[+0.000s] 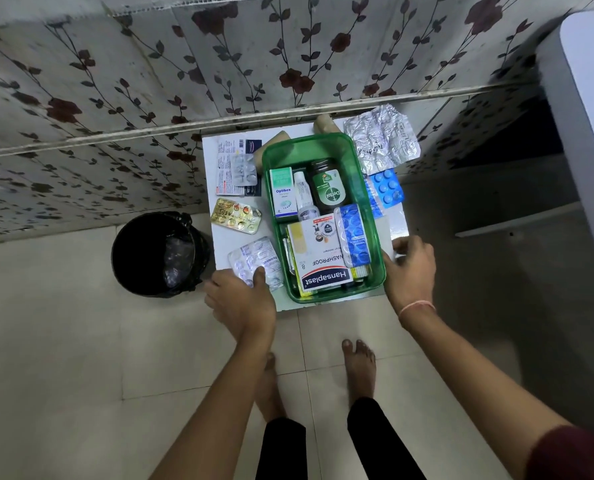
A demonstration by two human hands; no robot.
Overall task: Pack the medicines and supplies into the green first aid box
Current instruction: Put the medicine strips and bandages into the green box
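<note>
The green first aid box (375, 233) stands on a small white table (226, 244). Inside lie an Optibex carton (282, 192), a Dettol bottle (326, 188), a Hansaplast pack (323, 268) and a blue pill strip (354, 237). My left hand (241, 299) pinches a silver blister strip (257, 259) lying left of the box. My right hand (411, 268) rests on the table at the box's right side, fingers apart, holding nothing. A gold strip (236, 215), a leaflet with a strip (235, 168), a crumpled foil strip (380, 138) and blue tablets (387, 188) lie around the box.
A black bin (157, 254) with a liner stands on the tiled floor left of the table. A flowered wall runs behind. A white appliance edge (586, 116) rises at the right. Two tan rolls (325, 123) lie behind the box. My bare feet stand below the table.
</note>
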